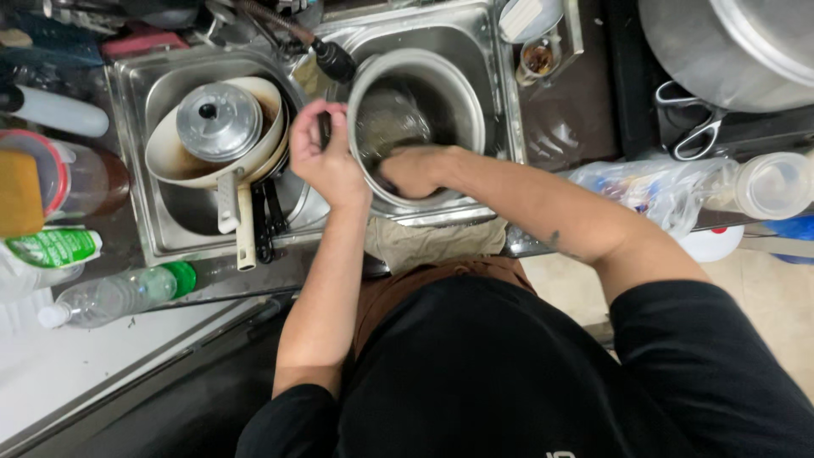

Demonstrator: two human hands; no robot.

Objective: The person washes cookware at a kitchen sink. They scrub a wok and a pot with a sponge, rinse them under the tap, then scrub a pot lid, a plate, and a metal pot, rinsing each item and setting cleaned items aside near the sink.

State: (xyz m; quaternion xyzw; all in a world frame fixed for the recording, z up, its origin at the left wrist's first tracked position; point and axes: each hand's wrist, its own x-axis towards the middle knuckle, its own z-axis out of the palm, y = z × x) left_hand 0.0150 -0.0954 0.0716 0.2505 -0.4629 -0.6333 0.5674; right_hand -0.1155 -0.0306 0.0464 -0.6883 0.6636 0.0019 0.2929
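Note:
A steel pot (462, 106) stands in the right basin of a double steel sink (500, 85). My left hand (325, 161) grips the pot's rim and dark side handle on its left side. My right hand (413, 172) is down inside the pot, fingers closed against its inner wall; what it holds is hidden. A black faucet head (335, 59) hangs just above the pot's left rim.
The left basin holds stacked pans with long handles (246, 229) and a small metal lid (219, 120). Bottles (119, 293) and containers (68, 174) stand at the left. Scissors (697, 134), a large metal pot (729, 42) and a plastic bag (653, 191) lie at the right.

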